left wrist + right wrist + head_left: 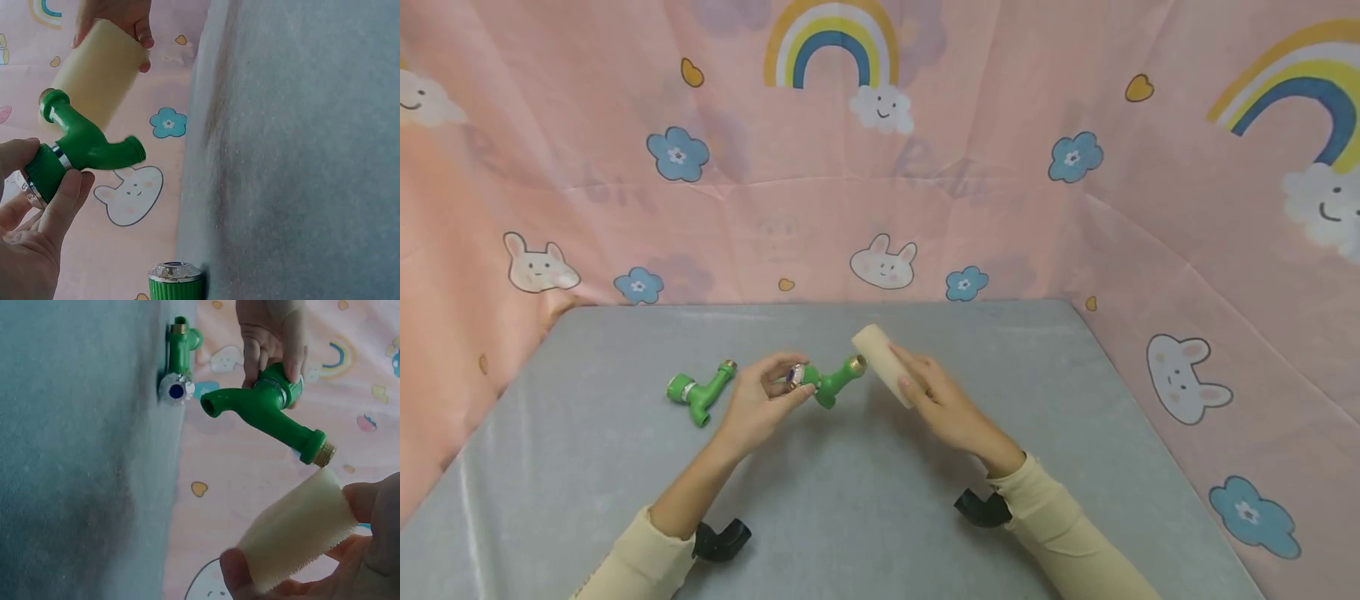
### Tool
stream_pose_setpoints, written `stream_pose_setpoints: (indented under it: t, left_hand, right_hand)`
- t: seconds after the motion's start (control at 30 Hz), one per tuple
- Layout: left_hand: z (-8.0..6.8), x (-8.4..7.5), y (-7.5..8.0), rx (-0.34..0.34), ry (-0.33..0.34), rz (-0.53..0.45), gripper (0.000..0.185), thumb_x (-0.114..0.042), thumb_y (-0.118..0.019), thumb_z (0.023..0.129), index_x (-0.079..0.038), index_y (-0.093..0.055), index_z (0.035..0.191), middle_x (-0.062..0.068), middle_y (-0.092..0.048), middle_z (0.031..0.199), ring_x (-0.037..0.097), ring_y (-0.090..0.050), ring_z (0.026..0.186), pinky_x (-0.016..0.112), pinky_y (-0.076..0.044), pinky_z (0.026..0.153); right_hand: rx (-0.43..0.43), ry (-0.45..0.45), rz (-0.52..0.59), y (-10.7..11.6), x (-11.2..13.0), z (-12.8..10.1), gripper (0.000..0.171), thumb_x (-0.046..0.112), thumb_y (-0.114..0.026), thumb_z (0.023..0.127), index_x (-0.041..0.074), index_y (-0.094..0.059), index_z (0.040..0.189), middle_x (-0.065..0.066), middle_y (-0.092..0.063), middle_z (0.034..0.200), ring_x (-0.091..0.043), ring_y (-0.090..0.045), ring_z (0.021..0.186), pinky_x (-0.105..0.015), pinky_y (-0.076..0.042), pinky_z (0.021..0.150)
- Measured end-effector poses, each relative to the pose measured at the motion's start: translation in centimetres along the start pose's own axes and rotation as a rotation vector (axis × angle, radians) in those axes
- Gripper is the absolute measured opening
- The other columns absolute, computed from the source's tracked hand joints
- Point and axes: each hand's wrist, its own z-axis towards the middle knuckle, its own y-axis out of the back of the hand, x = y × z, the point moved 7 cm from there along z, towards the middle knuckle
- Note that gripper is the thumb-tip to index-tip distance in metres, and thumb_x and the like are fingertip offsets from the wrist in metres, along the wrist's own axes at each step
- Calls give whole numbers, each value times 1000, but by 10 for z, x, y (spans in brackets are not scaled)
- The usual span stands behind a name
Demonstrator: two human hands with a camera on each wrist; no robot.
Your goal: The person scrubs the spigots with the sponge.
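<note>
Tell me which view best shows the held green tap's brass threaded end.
The right wrist view: there the brass threaded end appears large and side-on, its ridges distinct. The left wrist view catches only a little of it, and the head view shows it small, without clear ridges.

Head view forward and down, wrist views close and sideways, sharing held green tap (86, 145)

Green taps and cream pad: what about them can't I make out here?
- Held tap: handle partly hidden by the left hand, left wrist view.
- Other tap: mostly cut off by that view's bottom edge.
- Cream pad: side under the right hand hidden, head view.
- Pad-to-thread contact: unclear; they overlap, right wrist view.
</note>
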Motion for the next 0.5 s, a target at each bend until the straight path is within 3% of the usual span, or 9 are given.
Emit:
stream_pose_setpoints:
  t: [0.23,0.37,0.5]
  left_hand:
    - [0,9,-2,10,77,-111,38,7,-63,94,10,-54,130,36,-64,119,11,-76,87,30,-65,81]
    - [0,13,1,-16,123,-98,37,1,-62,97,8,-53,133,36,-65,119,18,-77,84,32,-65,80]
    - [1,11,3,-18,109,-45,36,-7,-61,101,9,-54,133,36,-66,119,27,-77,88,34,-65,80]
  right_hand:
    - [104,17,152,-7,3,-1,51,21,-36,111,7,-29,159,-23,-42,156,-35,-50,119,-40,-48,90]
    - [135,8,191,-8,6,-3,53,24,-38,111,12,-26,161,-19,-35,162,-36,-49,126,-43,-49,95]
    - [87,43,198,-4,10,-4,54,21,-45,109,15,-29,160,-23,-37,156,-38,-48,124,-45,-54,91]
